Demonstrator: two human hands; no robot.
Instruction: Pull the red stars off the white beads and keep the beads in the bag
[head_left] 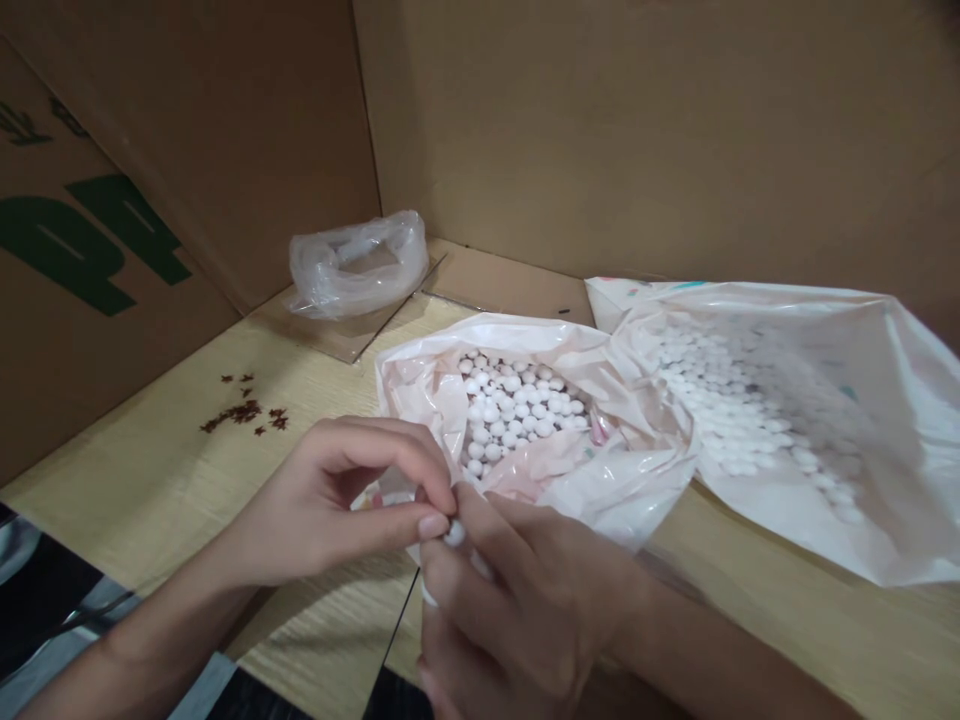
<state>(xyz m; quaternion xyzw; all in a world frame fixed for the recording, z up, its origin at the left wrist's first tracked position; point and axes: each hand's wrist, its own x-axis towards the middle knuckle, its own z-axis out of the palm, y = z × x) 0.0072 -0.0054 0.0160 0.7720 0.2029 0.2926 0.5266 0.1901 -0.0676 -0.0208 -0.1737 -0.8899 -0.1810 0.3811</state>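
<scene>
My left hand [337, 505] pinches with thumb and forefinger at a small white ball [454, 533]; whatever lies between those fingertips is too small to make out. Curled around the same ball is my right hand [525, 600], its fingers closed, and more white shows between them. The two hands touch in front of an open white plastic bag [409, 375]. Inside that bag lie many small white balls [517, 405]. Small brown star-shaped pieces [241, 412] are scattered on the wooden tabletop [142, 470] to the left.
A second, translucent bag [900, 480] with white balls lies at the right. Crumpled clear plastic [360, 265] sits on a flat cardboard piece [330, 335] at the back. Tall cardboard walls [660, 130] enclose the table's back and left.
</scene>
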